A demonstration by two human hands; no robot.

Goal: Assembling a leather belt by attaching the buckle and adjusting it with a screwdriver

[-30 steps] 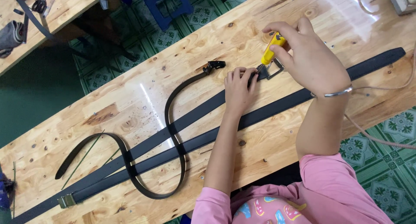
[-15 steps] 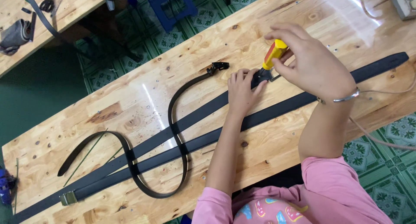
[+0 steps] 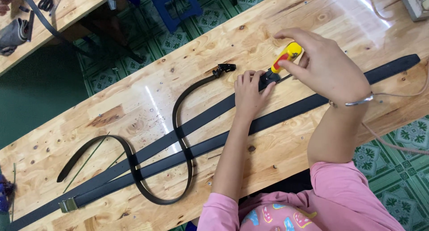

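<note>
- Here, a yellow screwdriver (image 3: 287, 57) was gripped upright by the right hand (image 3: 324, 68), above the buckle (image 3: 269, 77).
- The buckle was pressed flat by the left hand (image 3: 248, 93), on the black belt (image 3: 210, 115) across the wooden table (image 3: 134, 101).

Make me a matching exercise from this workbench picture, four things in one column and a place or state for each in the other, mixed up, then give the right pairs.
Things
1. left hand
2. right hand
3. curved belt
4. brass buckle

Places or states
A. grips a yellow-handled screwdriver
B. snakes across the two straight belts
C. presses flat on a belt end
D. sits at the near left end of the workbench

Pairs: 1-C, 2-A, 3-B, 4-D
</note>
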